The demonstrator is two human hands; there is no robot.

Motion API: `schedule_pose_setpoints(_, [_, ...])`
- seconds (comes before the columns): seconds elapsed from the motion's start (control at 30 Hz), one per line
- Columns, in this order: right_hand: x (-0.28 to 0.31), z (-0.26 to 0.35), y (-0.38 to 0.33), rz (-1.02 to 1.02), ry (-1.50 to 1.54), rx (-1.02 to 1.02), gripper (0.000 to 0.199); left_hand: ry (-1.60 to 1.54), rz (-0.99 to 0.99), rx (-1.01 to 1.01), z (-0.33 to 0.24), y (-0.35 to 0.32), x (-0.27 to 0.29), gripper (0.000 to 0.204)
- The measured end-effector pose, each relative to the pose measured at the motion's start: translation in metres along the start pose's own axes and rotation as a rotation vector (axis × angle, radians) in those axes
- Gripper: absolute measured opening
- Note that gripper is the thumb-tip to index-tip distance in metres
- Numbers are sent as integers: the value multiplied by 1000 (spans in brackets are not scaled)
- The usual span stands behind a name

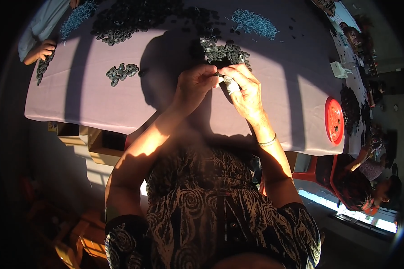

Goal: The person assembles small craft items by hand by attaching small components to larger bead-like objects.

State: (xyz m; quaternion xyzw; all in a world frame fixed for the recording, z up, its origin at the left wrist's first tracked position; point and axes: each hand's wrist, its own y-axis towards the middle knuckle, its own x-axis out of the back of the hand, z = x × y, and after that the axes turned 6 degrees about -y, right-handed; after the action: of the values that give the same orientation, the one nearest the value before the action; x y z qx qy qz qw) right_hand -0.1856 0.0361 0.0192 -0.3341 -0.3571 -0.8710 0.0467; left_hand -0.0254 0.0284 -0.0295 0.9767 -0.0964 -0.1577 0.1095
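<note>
As a dark piece (218,75) is being pinched at twelve o'clock over the bench (276,101) by the left grip (194,87) and the right grip (246,92), both closed on it, a black heap (223,51) is being sunlit just beyond.

On lilac cloth-covered desk (101,98): heap of black ribbed pieces (231,51) just beyond right hand (245,92); smaller black cluster (121,72) left; thin blue pieces (255,24) piled behind heap; round red tray (334,109), right edge.

dark piece (218,75) mostly hidden
</note>
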Motion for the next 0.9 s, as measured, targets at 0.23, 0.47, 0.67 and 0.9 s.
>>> schedule_pose_setpoints(0.23, [-3, -10, -2, -205, 102, -219, 17, -73, -44, 37, -6, -2, -4, 14])
schedule_pose_setpoints(0.47, [-13, -24, -14, -179, 201, -298, 6, 240, 47, -9, 1, -7, 2, 12])
schedule_pose_setpoints(0.67, [-7, -21, -15, -152, 169, -343, 7, 205, 55, -7, 1, -6, 0, 10])
schedule_pose_setpoints(0.9, [-8, -24, -12, -145, 140, -328, 6, 226, 56, -52, 0, -4, 0, 6])
